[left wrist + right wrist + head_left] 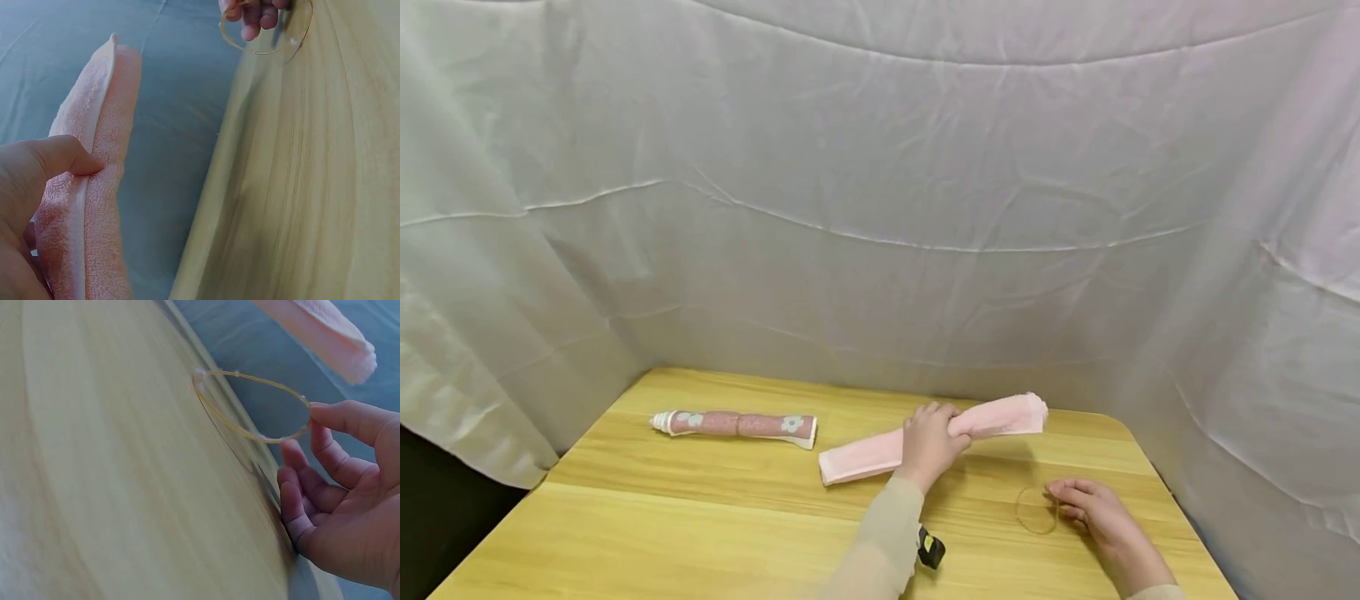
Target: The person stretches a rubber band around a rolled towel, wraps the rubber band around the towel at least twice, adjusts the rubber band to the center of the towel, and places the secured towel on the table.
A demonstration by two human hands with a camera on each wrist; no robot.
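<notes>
A pink towel (1000, 417), rolled into a long tube, is gripped round its middle by my left hand (928, 442). Its right end is raised above the table, while the left end sits lower, close over the wood. In the left wrist view the thumb presses on the towel (103, 219) beside its pale edge strip. My right hand (1097, 512) pinches a thin yellowish rubber band (1017, 510) between thumb and forefinger. The band (234, 428) hangs as an open loop, with nothing inside it, to the right of and below the towel.
Another rolled towel (760, 425), darker pink with pale flowers and narrowed at its middle, lies at the table's back left. The wooden table (662, 533) ends at a pale grey curtain (880, 308) behind. A black strap piece (932, 550) shows at my left wrist.
</notes>
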